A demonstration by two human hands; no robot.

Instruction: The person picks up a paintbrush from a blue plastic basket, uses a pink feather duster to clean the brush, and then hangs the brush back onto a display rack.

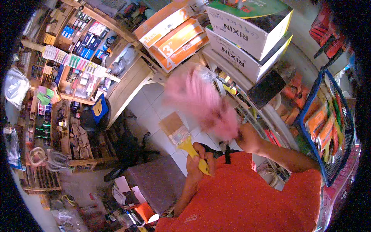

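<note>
My left hand [200, 161] grips the yellow handle of a wide flat paintbrush [189, 146] in front of my red shirt. The brush points up and away from me, with its metal ferrule and brown bristles [174, 124] over the tiled floor. In my right hand [248, 139] is a pink cloth [200, 101], bunched near the fingers and spread out beyond them. Motion blurs the cloth, and it hides some of my right fingers. Its far end is close to the stacked orange boxes [178, 37].
White-and-green cartons [236, 55] are stacked at the counter, beside a dark phone-like slab [266, 88]. A blue basket [304, 127] holding packaged goods stands at right. Wooden shelves [116, 79] with small boxes fill the left, near a black chair [134, 153].
</note>
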